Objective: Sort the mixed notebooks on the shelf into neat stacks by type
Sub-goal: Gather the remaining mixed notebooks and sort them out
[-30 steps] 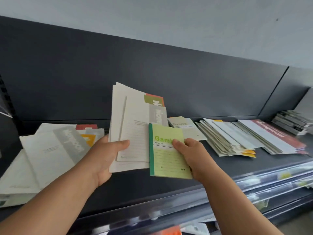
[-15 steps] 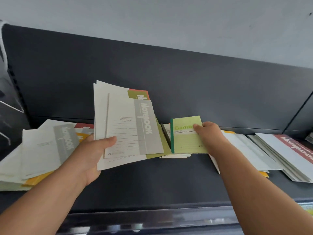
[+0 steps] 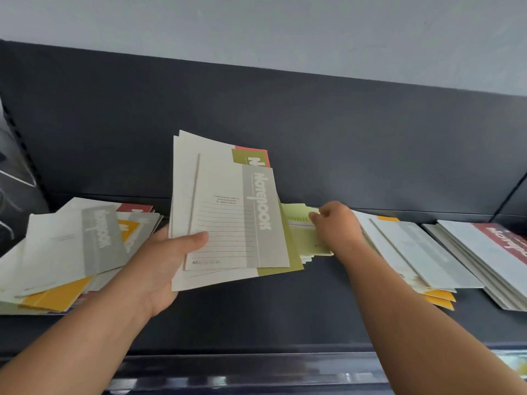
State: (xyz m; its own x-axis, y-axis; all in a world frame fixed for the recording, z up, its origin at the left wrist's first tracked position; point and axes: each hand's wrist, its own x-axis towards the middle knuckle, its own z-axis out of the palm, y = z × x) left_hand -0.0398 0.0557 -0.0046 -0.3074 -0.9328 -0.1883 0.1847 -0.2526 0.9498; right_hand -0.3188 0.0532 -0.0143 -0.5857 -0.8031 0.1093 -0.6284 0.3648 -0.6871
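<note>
Hands meet over a dark shelf (image 3: 256, 309) in a view from the person's head. The left hand (image 3: 159, 266) grips a fan of notebooks (image 3: 228, 218) and holds it upright above the shelf, with the thumb pressed across the front cover and the fingers hidden behind. The front cover is white with ruled lines and a grey band reading "Notebook" sideways. Behind it, olive and red corners of other covers show. The right hand (image 3: 338, 226) lies just right of the fan, its fingers curled on the far end of a small light green notebook (image 3: 305, 238). That notebook lies flat on a low stack of similar small books near the back of the shelf, and the fan partly covers it. On the left of the shelf sits a loose pile (image 3: 71, 252) of white, grey-banded, yellow and red notebooks, slanted and overlapping. Right of the right hand lies a slanting stack of white notebooks (image 3: 413, 258) with yellow edges showing at the bottom. Further right is a stack topped by a red-banded cover (image 3: 499, 252). A dark back panel (image 3: 342, 138) rises behind the shelf, with a pale wall (image 3: 256, 24) above it.
</note>
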